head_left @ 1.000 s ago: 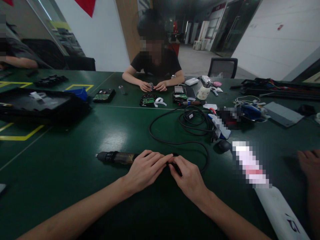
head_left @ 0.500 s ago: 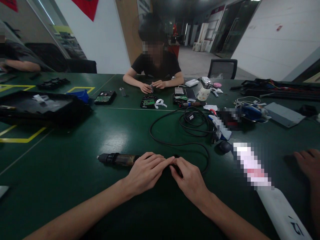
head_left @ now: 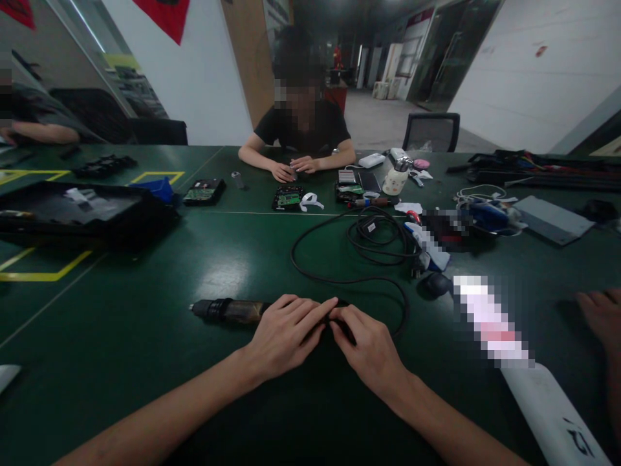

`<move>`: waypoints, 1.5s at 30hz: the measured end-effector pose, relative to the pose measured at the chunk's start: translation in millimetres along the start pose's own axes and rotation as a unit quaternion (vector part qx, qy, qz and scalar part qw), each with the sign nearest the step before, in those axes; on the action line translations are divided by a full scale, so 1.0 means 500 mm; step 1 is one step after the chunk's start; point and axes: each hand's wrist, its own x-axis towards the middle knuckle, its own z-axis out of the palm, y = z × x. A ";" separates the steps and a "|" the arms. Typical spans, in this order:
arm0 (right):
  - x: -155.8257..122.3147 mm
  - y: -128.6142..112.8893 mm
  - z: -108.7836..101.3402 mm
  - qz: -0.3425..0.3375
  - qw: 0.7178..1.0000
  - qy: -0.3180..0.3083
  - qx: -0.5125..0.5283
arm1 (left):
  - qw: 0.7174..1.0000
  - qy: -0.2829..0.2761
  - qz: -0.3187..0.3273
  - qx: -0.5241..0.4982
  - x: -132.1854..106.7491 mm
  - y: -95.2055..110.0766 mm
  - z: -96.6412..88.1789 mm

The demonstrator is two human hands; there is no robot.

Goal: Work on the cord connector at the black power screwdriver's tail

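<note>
A dark electric screwdriver lies across the green table, its bit pointing left. My left hand is closed over its rear part, fingers stretched along the body. Close against it, my right hand is curled with thumb and fingers pinched at the dark cord end behind the tool. The joint between tool and cord is mostly hidden by my fingers. From there the black cord bends round and runs back to a loose coil.
A co-worker sits opposite, both hands on a small part. Near them lie circuit-board units, another screwdriver and a patterned bottle. A large black tray stands left. At right are a white board and another person's hand.
My left index finger has lifted slightly off the right hand's fingertips, and the right fingers have shifted a little. The screwdriver and cord stay in place.
</note>
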 end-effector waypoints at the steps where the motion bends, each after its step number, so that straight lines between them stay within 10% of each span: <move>1: 0.000 0.000 0.000 -0.001 1.000 -0.001 -0.001 | 1.000 -0.005 0.006 -0.003 0.000 0.000 -0.001; 45: 0.003 -0.003 -0.003 -0.014 1.000 0.010 -0.006 | 1.000 0.021 -0.001 -0.006 0.001 0.003 0.001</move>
